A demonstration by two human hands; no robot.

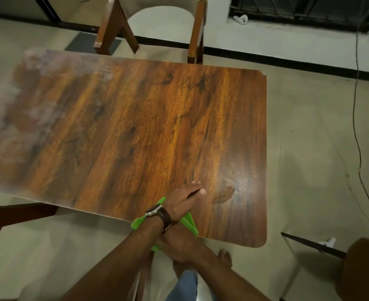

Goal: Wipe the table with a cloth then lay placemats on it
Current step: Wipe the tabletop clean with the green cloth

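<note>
Pale tiled floor (309, 131) all round, and a glossy wood-grain counter (148, 118) in the middle of it, with rounded corners and a shiny laminate look.

The person's left hand (182, 197), the one with the brown-strapped watch (160, 213), lies flat with fingers straight, pressing a bright green cloth (190, 222) onto the counter close to the near edge, toward the near right corner. The right hand (174, 246) is crossed underneath the left forearm, just off the near edge, and seems to have its fingers round the bit of cloth hanging over. Can't say for sure how tight that hold is, since the left arm hides most of it.

Stuff that could go wrong, as a guess: part of the cloth already hangs off the near edge, so a stroke toward the body could drag it off the counter. Crossed arms also cut the reach, and the whole far left side looks hazy, either blur or film, so it could get skipped. The slick top means a thin, soft cloth may just skate over it without lifting anything unless the palm keeps pressure on it.

Further out, a wooden chair (157, 29) with a pale seat sits at the far edge, and a dark cable (356, 127) trails across the floor on the right. No placemats in sight.
</note>
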